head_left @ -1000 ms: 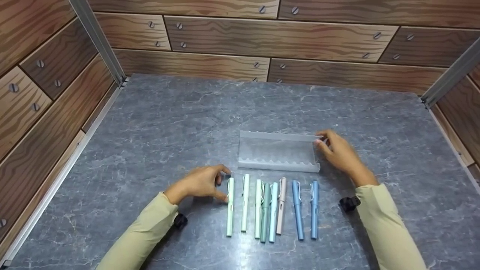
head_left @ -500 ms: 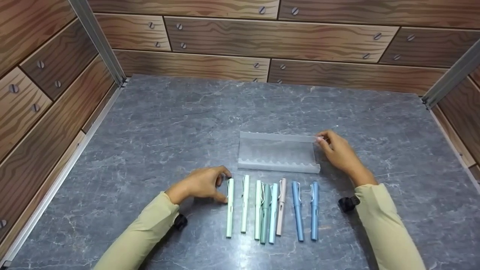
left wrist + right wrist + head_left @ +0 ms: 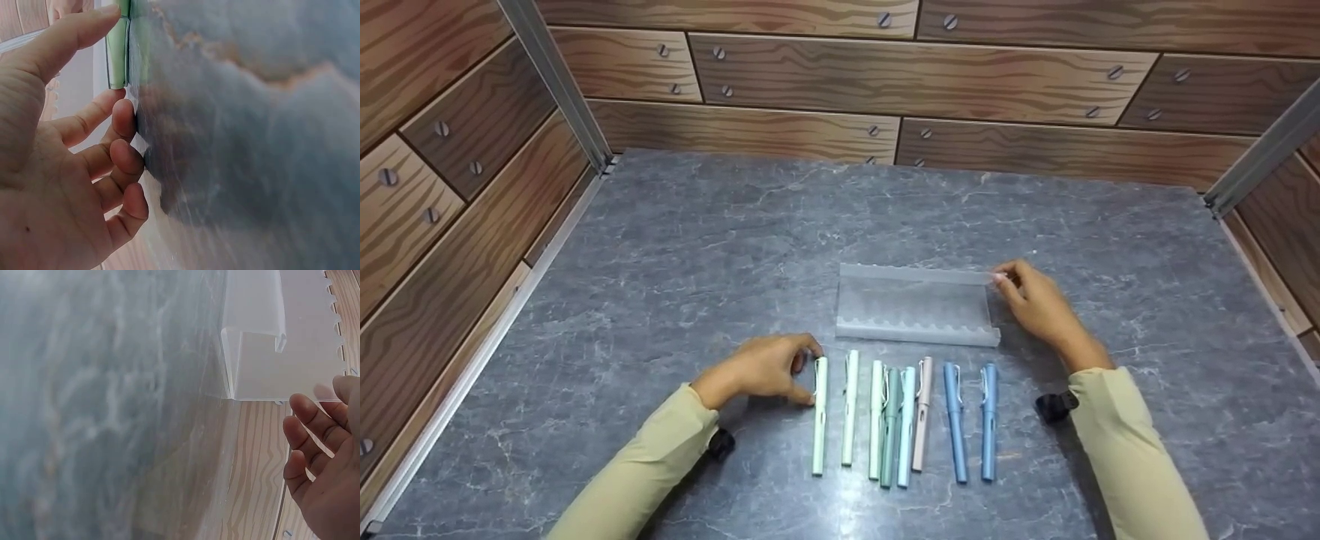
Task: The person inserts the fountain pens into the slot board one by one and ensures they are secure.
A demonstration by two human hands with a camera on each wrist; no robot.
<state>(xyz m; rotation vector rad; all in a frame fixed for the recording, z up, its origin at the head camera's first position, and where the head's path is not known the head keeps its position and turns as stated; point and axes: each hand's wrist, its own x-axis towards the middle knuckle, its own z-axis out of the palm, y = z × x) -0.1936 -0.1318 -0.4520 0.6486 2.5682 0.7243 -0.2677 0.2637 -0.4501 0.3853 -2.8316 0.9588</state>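
Observation:
My left hand (image 3: 765,366) is at the leftmost light green pen (image 3: 820,420), its thumb against the side and its index fingertip at the clip end. The left wrist view shows that green pen (image 3: 117,53) between thumb and index finger, the other fingers loosely bent by the tabletop. At the far right corner of a clear, notched pen rack (image 3: 911,301), my right hand (image 3: 1039,304) pinches the edge between thumb and index finger. In the right wrist view the rack (image 3: 304,368) appears end-on, and the remaining fingers are half curled below it.
Right of the held pen, several more lie in a row: light green pens (image 3: 850,409), a dark green pen (image 3: 890,431), a pale turquoise pen (image 3: 907,427), a pinkish-grey pen (image 3: 922,416) and two blue pens (image 3: 955,424). Wood-patterned walls (image 3: 810,71) enclose the grey table (image 3: 720,225).
My right thumb has moved slightly up to the rack's corner, closing toward the index finger. My left hand, the rack and the pens stay in place.

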